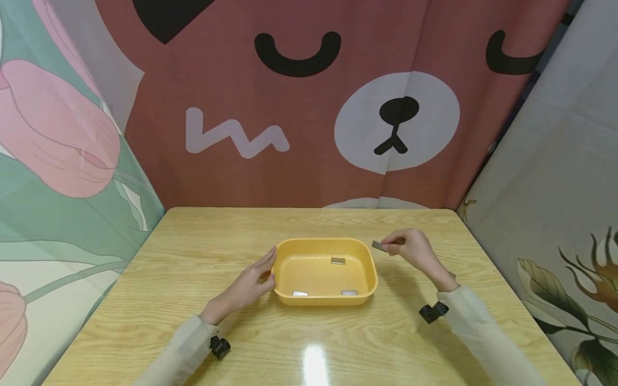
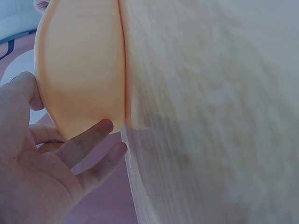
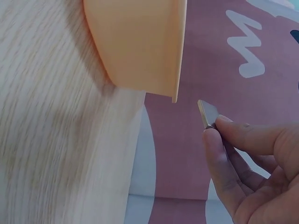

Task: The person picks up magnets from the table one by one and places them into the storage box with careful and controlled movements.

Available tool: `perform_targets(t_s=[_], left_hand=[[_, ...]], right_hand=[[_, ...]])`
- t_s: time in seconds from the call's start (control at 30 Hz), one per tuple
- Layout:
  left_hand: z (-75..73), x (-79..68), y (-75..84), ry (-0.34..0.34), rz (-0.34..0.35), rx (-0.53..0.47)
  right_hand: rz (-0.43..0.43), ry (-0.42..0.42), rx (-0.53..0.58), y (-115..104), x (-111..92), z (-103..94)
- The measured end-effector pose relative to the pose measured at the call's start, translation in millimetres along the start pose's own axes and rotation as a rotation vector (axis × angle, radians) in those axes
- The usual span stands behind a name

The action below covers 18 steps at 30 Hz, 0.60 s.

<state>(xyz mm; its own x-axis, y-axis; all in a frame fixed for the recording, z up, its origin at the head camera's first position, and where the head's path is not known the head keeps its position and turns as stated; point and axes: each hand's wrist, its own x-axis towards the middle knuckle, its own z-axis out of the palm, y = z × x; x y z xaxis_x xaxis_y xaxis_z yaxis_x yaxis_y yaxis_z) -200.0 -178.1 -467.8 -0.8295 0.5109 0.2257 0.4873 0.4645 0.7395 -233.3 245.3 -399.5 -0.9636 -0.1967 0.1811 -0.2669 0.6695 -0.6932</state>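
Observation:
A yellow plastic tray (image 1: 325,301) stands on the table, and several small flat rectangular metal pieces are inside it. One metal piece (image 1: 338,261) lies toward its back, with another (image 1: 300,294) at the front left and a third (image 1: 350,293) at the front right. My left hand (image 1: 247,287) touches the tray's left end with its fingers spread; the left wrist view shows fingertips (image 2: 106,125) against the outer wall. Between thumb and forefinger, my right hand (image 1: 412,249) pinches a flat silvery metal bar (image 3: 208,114), just off the tray's right back corner.
The light wooden table (image 1: 217,230) ends at a curtain (image 1: 299,182) with a bear print. Printed cloths hang at both sides. A small brownish thing (image 1: 452,275) shows partly behind my right wrist. Each wrist carries a small black camera (image 1: 220,347).

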Motion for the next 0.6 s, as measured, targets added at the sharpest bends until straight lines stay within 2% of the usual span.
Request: perform_targets(t_s=[0.6], left_hand=[[0.2,0.4,-2.0,-0.006,0.002,0.008]], right_hand=[[-0.035,-0.036,0.003,-17,9,6.3]])
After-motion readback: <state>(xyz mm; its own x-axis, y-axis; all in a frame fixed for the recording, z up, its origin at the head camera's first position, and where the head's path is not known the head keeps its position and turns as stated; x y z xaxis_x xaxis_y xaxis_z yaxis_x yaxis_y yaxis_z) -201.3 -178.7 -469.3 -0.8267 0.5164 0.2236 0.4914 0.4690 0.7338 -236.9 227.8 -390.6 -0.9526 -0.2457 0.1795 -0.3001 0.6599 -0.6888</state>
